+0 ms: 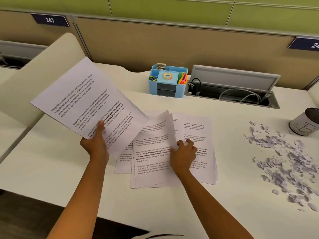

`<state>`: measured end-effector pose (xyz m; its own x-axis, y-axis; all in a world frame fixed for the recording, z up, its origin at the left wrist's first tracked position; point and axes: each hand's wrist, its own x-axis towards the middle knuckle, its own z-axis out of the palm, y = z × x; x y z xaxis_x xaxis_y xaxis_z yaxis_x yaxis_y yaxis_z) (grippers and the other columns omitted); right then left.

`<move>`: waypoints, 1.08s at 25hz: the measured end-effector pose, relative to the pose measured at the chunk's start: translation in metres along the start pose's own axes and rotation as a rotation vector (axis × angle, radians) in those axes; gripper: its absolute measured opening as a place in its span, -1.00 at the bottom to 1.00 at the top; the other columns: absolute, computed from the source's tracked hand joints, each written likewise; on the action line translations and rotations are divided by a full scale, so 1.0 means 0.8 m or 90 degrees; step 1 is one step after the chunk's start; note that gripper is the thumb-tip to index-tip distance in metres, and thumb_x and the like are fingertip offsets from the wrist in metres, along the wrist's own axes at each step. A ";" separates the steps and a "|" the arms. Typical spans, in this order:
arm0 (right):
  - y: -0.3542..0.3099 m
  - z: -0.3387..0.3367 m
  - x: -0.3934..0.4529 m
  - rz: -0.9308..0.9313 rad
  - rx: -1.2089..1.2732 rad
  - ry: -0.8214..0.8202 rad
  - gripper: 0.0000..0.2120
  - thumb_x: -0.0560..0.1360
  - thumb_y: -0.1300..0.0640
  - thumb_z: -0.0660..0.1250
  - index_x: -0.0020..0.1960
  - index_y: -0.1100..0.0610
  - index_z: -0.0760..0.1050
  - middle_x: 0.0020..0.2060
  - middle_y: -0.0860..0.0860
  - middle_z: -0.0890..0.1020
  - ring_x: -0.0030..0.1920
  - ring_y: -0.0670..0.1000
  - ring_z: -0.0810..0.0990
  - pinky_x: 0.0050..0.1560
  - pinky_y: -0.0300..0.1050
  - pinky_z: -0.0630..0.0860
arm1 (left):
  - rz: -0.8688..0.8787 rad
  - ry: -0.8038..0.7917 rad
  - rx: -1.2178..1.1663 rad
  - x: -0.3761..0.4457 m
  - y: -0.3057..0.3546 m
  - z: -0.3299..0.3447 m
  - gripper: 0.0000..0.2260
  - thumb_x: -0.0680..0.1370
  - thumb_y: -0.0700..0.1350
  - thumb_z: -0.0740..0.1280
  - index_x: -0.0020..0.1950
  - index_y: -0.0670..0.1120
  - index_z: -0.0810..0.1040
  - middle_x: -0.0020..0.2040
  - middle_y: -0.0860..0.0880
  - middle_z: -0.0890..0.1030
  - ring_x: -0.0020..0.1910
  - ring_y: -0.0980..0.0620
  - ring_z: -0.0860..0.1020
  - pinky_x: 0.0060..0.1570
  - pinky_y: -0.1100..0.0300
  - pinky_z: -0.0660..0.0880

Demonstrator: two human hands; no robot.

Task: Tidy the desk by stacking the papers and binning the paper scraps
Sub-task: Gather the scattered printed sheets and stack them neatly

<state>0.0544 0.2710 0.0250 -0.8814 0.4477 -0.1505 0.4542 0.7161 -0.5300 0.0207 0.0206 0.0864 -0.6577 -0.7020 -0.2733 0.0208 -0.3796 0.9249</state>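
Note:
My left hand (96, 142) grips the lower edge of a few printed sheets (81, 100), held tilted above the desk at the left. Several more printed sheets (198, 135) lie fanned on the white desk (51, 169) in the middle. My right hand (183, 152) pinches the right edge of one of those sheets (155, 135), whose upper part curls up off the pile. Torn paper scraps (286, 161) are scattered over the right side of the desk. A small grey bin (305, 125) stands behind them at the far right edge.
A blue desk organiser (167, 81) with tape and coloured notes stands at the back centre. Beside it an open cable tray (231, 94) holds wires. A beige partition (155, 45) runs along the back. The desk's front edge (120, 219) is close to me.

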 end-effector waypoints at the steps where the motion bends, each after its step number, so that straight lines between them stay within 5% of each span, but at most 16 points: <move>1: -0.001 0.000 0.000 0.016 0.006 -0.009 -0.64 0.53 0.01 0.37 0.29 0.09 0.49 0.40 0.09 0.30 0.36 0.16 0.29 0.34 0.07 0.30 | 0.003 -0.005 0.003 -0.001 -0.001 -0.001 -0.59 0.33 0.04 0.62 0.11 0.12 0.59 0.05 0.15 0.70 -0.07 0.17 0.70 -0.20 0.10 0.66; 6: -0.002 -0.010 0.013 0.043 0.066 -0.067 -0.65 0.52 0.12 0.42 0.26 0.19 0.48 0.34 0.14 0.29 0.29 0.18 0.36 0.26 -0.05 0.41 | 0.019 -0.021 0.010 -0.006 -0.006 -0.009 -0.53 0.36 0.01 0.60 0.24 0.06 0.60 0.03 0.15 0.71 -0.05 0.13 0.70 -0.21 0.10 0.67; 11: 0.003 -0.015 0.019 0.035 0.118 -0.088 -0.69 0.46 0.14 0.48 0.15 0.18 0.49 0.17 0.10 0.46 -0.08 0.02 0.49 -0.04 -0.18 0.45 | 0.000 -0.035 0.006 -0.015 -0.016 -0.008 -0.65 0.37 -0.01 0.60 0.11 0.12 0.63 0.01 0.17 0.72 -0.06 0.11 0.71 -0.26 0.12 0.66; 14: 0.013 -0.016 0.020 0.000 0.093 -0.089 -0.63 0.46 0.06 0.47 0.19 0.11 0.44 0.03 0.07 0.59 -0.03 0.05 0.52 -0.02 -0.10 0.46 | -0.003 -0.033 -0.003 -0.017 -0.017 -0.006 -0.66 0.36 -0.01 0.61 0.08 0.13 0.63 -0.01 0.17 0.72 -0.08 0.12 0.71 -0.28 0.13 0.65; 18: 0.033 -0.022 0.024 -0.008 0.295 -0.105 -0.45 0.46 0.13 0.48 0.32 0.09 0.26 0.07 0.04 0.58 0.01 0.09 0.60 -0.13 -0.21 0.52 | 0.013 -0.035 -0.013 -0.009 -0.015 -0.007 -0.62 0.35 -0.02 0.61 0.13 0.10 0.64 0.02 0.14 0.72 -0.05 0.09 0.71 -0.26 0.11 0.66; 22: 0.063 -0.039 0.043 -0.044 0.339 -0.093 -0.61 0.54 0.06 0.38 0.32 0.16 0.47 0.16 0.04 0.62 0.15 0.11 0.60 0.15 -0.03 0.54 | 0.020 -0.017 -0.001 -0.002 -0.018 -0.007 -0.62 0.37 -0.03 0.61 0.14 0.10 0.63 0.07 0.07 0.71 -0.04 0.06 0.71 -0.14 0.01 0.67; 27: 0.102 -0.077 0.060 -0.076 0.448 -0.057 -0.83 0.57 0.02 0.34 0.13 0.03 0.59 0.02 -0.05 0.70 0.05 0.03 0.66 0.13 0.06 0.59 | 0.047 0.043 0.041 -0.005 -0.027 0.006 -0.74 0.41 -0.04 0.57 0.04 0.14 0.61 0.01 0.13 0.69 -0.10 0.11 0.71 -0.12 0.00 0.67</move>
<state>0.0571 0.3845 0.0260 -0.9406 0.3214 -0.1099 0.1900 0.2295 -0.9546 0.0193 0.0347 0.0693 -0.6039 -0.7662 -0.2196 0.0170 -0.2879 0.9575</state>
